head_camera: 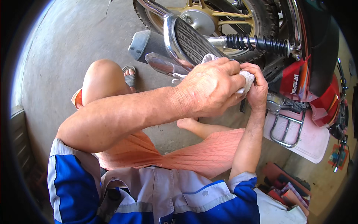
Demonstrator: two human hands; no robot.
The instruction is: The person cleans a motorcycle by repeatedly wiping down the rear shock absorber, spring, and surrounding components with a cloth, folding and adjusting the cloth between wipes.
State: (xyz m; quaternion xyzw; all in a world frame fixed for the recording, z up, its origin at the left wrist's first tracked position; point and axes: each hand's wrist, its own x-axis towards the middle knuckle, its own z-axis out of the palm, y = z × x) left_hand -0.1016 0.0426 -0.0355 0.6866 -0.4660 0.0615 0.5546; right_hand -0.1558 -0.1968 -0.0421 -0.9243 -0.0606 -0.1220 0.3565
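A white cloth point(247, 81) is bunched between my hands, its loose ends showing by the chrome-framed part with a black ribbed pad point(193, 39) on a motorcycle. My left hand point(209, 86) reaches across from the left, back upward, with its fingers curled over the cloth. On the right, my right hand point(256, 86) has its fingers bent round the cloth's other end, close to the left fingertips. Whatever lies under the cloth is hidden by the hands. Just beyond are the silencer point(152, 44) with its grey end cap, a chrome piece point(165, 63) and a coil-spring shock absorber point(253, 44).
The rear wheel point(201, 22) has gold spokes. To the right are a red fairing panel point(293, 79), a chrome rack point(288, 130) over a pale pink board point(313, 142), and folded cloths point(291, 187). My bent knee point(103, 77) and sandalled foot point(129, 75) are at left.
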